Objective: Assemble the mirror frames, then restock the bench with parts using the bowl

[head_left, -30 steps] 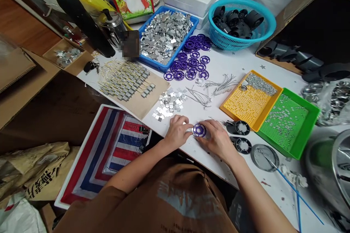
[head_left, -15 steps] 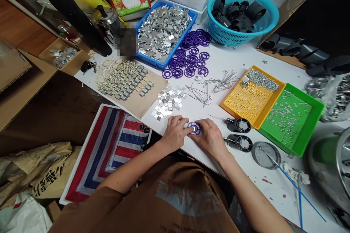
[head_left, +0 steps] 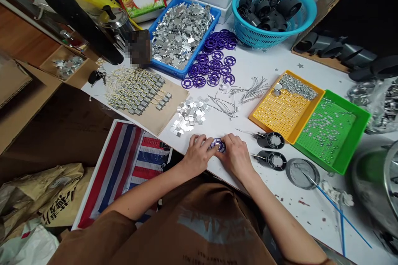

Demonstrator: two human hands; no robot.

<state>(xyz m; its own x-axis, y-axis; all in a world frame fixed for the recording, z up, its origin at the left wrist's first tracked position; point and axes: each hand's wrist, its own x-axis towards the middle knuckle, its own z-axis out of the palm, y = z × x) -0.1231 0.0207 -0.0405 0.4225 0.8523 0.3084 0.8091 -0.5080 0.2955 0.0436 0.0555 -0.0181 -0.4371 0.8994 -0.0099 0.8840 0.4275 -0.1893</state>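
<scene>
A purple plastic ring with spokes (head_left: 220, 144) lies at the table's front edge, gripped from both sides. My left hand (head_left: 198, 155) has its fingers closed on the ring's left side. On the right side, my right hand (head_left: 236, 155) pinches it with curled fingers. Something light shows at the ring's centre, too small to make out. Just beyond the left hand is a loose pile of small shiny metal plates (head_left: 190, 115). To the right of my right hand lie two black round housings, one (head_left: 271, 140) behind the other (head_left: 271, 160).
More purple rings (head_left: 214, 66) are heaped beside a blue tray (head_left: 186, 75) of metal plates. Thin wires (head_left: 225, 107) lie mid-table. A yellow tray (head_left: 259, 121) and a green tray (head_left: 342, 167) hold small parts. A grey-smeared dish (head_left: 302, 174) with a blue stick stands at right.
Both hands stay on the purple ring, and my right fingers now cover more of its right side. The whole view has shifted slightly.
</scene>
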